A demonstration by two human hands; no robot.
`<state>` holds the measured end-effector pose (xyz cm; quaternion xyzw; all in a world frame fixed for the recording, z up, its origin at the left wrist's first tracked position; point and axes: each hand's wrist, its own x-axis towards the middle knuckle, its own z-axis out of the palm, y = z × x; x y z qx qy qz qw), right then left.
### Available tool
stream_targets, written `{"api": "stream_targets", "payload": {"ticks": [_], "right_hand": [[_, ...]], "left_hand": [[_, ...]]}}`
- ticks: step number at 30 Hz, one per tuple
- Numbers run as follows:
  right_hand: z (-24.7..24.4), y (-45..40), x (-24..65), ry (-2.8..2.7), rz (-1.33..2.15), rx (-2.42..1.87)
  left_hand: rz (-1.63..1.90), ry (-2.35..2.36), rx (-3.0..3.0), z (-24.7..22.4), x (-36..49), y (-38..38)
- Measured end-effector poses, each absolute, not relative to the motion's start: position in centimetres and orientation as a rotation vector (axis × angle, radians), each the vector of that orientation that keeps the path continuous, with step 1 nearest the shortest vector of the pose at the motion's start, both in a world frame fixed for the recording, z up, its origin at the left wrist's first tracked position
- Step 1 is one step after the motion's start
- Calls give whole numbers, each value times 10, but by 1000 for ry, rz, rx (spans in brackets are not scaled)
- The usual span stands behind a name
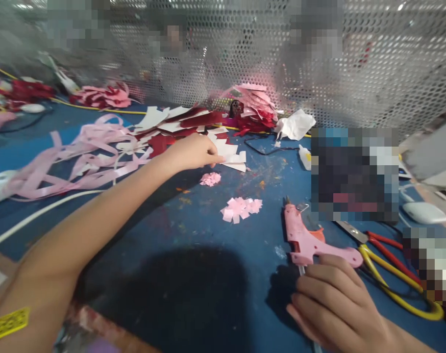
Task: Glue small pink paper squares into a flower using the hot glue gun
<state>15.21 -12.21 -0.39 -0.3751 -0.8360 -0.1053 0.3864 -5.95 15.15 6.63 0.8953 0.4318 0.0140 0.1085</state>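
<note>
My left hand (195,152) is stretched out over a spread of white strips (228,144). Its finger and thumb pinch the near end of one white strip (235,158). Just below lie a small heap of pink bits (210,179) and a patch of larger pink squares (241,209). My right hand (336,304) is closed, its fingers curled over beside a pink glue gun (311,240) lying on its side. A clear glue stick (301,270) sticks out of the gun's back end toward those fingers; what they hold is hidden.
Pink ribbon (94,142) lies tangled at the left. Pink and red strips (256,105) are heaped against a perforated metal panel (215,63). Scissors with red and yellow handles (388,264) lie at the right. A white cable (42,211) crosses the blue table (164,230).
</note>
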Motion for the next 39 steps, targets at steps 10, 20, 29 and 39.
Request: {"api": "stream_targets", "payload": {"ticks": [10, 20, 29, 39], "right_hand": [[-3, -123, 152, -2134, -277, -958], [-9, -113, 187, -2059, -294, -1714], [-15, -111, 191, -2224, -262, -1819], [-13, -110, 198, -2147, -350, -1574]], "left_hand": [[-111, 1191, 2578, 71, -59, 142], [-355, 643, 2598, 58, -41, 93], [-285, 701, 2467, 55, -40, 99], [-137, 629, 1950, 51, -34, 96]]}}
